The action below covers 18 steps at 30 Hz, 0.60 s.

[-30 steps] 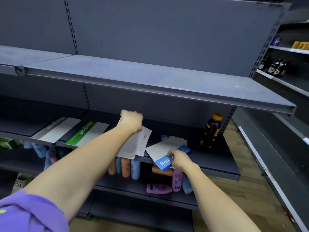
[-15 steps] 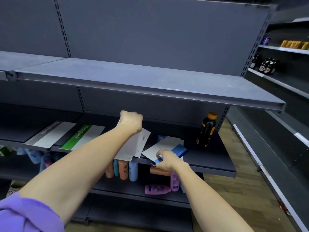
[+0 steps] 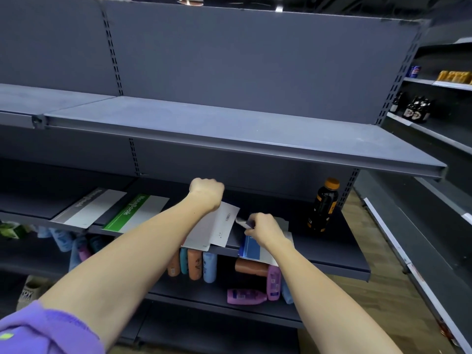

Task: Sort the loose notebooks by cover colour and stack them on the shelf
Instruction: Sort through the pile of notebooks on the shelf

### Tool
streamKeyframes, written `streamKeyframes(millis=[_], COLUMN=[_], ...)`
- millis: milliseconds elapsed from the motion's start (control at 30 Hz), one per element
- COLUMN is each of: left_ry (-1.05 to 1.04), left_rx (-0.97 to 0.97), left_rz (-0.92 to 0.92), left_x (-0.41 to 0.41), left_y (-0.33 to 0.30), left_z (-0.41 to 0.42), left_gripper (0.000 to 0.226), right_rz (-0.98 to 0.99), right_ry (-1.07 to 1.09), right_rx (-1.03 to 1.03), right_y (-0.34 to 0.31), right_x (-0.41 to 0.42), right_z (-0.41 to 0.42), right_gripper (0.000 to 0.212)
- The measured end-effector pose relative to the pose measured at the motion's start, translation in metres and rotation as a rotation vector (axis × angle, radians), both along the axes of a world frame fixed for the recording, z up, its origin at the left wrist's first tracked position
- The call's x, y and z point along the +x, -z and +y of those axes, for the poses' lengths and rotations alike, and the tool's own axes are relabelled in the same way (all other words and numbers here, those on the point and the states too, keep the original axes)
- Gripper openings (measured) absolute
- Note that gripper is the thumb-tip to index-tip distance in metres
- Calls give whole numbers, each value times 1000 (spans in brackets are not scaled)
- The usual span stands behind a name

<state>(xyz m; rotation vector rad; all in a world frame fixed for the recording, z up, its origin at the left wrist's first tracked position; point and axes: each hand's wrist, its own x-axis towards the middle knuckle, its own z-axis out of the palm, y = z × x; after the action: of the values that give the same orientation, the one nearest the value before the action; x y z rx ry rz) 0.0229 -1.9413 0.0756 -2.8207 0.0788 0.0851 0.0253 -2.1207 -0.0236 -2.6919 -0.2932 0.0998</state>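
A dark bottle (image 3: 323,205) stands right of the blue notebook (image 3: 251,247), which lies on the shelf (image 3: 332,254), long axis running front to back, pinched at its far edge by the right hand (image 3: 265,229). White-backed notebooks (image 3: 214,228) are held in the fisted left hand (image 3: 207,194).

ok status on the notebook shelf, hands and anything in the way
Left hand fisted on white-backed notebooks. Right hand gripping the blue notebook at the shelf edge. Dark bottle standing right of it, apart.

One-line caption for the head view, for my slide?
Left hand grips white notebooks; right hand holds blue notebook on grey shelf.
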Motion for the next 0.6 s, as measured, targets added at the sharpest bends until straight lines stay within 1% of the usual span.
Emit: streamKeyframes(millis=[67, 100, 167, 233, 267, 367, 400, 433, 467, 533, 567, 600], left_ry=[-1, 3, 9, 12, 12, -12, -18, -20, -18, -7, -1, 2], left_rx=[13, 17, 12, -5, -17, -84, -107, -130, -150, -188, -202, -211], left_rz=[8, 8, 13, 24, 34, 95, 118, 135, 145, 148, 144, 133], left_x=[-2, -3, -6, -10, -11, -13, -14, -15, -15, -17, -19, -20], left_y=[6, 8, 12, 14, 15, 22, 25, 27, 29, 32, 31, 31], left_z=[1, 2, 5, 8, 10, 14, 15, 16, 17, 19, 20, 20], left_gripper=[27, 27, 26, 24, 26, 33, 36, 40, 48, 65, 70, 74], right_rz=[33, 52, 100, 172, 204, 257, 278, 298, 301, 266, 217, 146], right_ry=[-9, -4, 1, 13, 11, -51, -65, -71, -72, -57, -44, -31], right_rx=[-21, -18, -14, -4, -5, -119, -172, -215, -241, -279, -283, -292], right_y=[8, 12, 16, 20, 19, 18, 19, 20, 22, 24, 24, 22], right_x=[-1, -2, -4, -3, -3, -4, -5, -6, -6, -6, -6, -7], right_z=[3, 5, 9, 12, 14, 18, 18, 17, 16, 12, 9, 7], right_gripper=[7, 10, 20, 38, 43, 34, 36, 36, 30, 8, 7, 11])
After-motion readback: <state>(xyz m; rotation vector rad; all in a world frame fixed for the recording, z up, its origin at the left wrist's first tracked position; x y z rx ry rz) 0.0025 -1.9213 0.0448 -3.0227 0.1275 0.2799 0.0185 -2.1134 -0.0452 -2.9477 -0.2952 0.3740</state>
